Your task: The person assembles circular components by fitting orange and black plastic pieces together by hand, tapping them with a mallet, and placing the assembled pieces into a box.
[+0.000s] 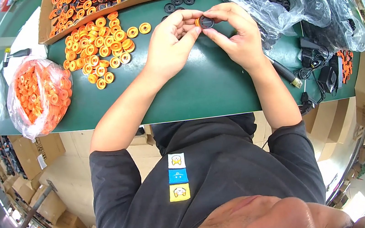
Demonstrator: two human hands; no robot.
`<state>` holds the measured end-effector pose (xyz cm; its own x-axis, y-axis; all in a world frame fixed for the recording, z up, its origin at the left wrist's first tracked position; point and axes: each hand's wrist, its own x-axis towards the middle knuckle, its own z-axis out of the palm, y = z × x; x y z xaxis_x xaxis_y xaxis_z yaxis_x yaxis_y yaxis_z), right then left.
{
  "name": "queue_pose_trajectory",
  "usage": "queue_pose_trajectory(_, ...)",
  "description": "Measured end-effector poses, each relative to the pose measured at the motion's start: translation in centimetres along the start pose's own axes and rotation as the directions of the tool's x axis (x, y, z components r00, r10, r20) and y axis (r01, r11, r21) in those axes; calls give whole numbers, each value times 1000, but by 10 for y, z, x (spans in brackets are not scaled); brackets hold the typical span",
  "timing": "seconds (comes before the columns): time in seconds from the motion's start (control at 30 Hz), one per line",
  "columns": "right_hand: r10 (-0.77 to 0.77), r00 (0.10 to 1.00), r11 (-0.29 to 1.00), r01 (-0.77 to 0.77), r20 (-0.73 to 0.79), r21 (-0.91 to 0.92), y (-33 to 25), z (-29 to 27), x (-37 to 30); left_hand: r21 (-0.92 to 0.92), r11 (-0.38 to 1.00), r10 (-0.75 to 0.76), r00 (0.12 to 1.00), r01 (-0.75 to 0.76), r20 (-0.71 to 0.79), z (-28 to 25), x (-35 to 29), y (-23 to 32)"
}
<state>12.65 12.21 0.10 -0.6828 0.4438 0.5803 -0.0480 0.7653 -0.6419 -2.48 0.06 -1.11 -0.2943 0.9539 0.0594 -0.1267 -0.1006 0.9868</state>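
Over the far half of the green table (202, 86), my two hands meet fingertip to fingertip. My left hand (170, 46) pinches a small orange wheel (197, 22), of which only an edge shows. A black wheel (207, 22) sits between the thumb and fingers of my right hand (240, 32), its face tilted toward me. The two wheels touch or nearly touch; I cannot tell whether they are joined. Left of my hands lies a loose pile of orange wheels (99, 43). Several black wheels (176, 1) lie just beyond my fingers.
A cardboard box (131, 3) of mixed orange and black wheels stands at the back. Left is a clear bag (39, 96) of orange parts; right, a plastic bag (297, 2) of black ones. A dark-handled tool (285, 72) and cabled black devices (327, 77) lie at the right.
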Motion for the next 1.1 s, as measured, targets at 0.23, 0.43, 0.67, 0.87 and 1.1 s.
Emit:
queue_pose_trajectory(0.23, 4, 999, 1000, -4, 35, -2, -1, -1, 0, 26, 1000, -3, 1000, 4, -31, 1, 0, -4)
queue_pose_trajectory(0.43, -8, 1000, 999, 9, 26, -36, -3, 0, -1, 24, 999, 21, 999, -20, -32, 4, -1, 3)
queue_pose_trajectory(0.67, -13, 1000, 996, 15, 27, -82, -3, 0, -2, 45, 998, -39, 999, 39, -2, 2, -2, 3)
queue_pose_trajectory(0.87, -26, 999, 995, 28, 21, -98, -5, 0, -2, 35, 999, 0, 998, 2, -62, 6, -1, -1)
queue_pose_trajectory(1.1, -18, 999, 995, 21, 27, -93, -4, -1, -2, 45, 999, 10, 998, -7, -62, 5, -1, -4)
